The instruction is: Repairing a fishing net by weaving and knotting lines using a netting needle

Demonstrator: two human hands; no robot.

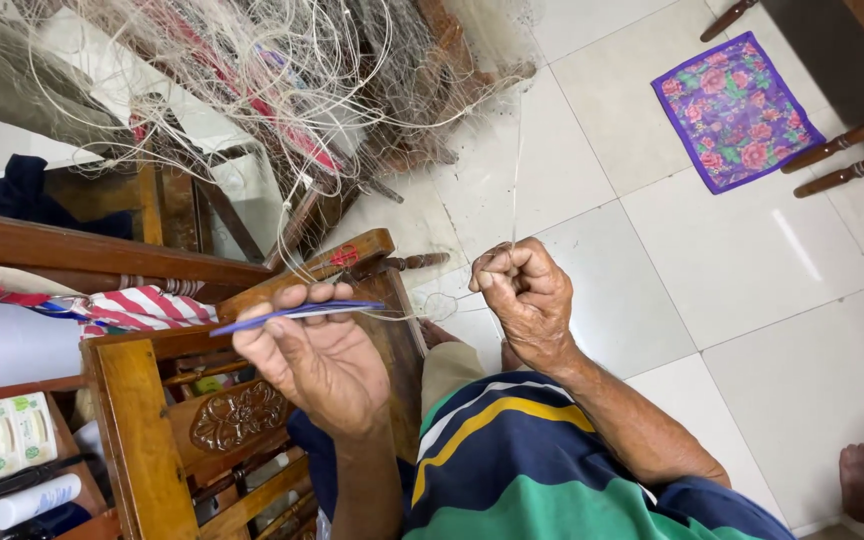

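Netting needle [297, 312] in left hand [317, 355]; right hand [522, 295] pinches net twine [515, 170].

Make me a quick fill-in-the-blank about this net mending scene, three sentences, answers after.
1. The left hand holds a flat netting needle coloured ____.
2. The right hand is closed in a fist, pinching thin ____ line.
3. The floral cloth on the tiled floor has a ____ border.

Missing words: blue; white; purple

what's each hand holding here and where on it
The left hand holds a thin blue netting needle near its middle, fingers over it. The right hand pinches fine pale net line in a closed grip at its lower end.
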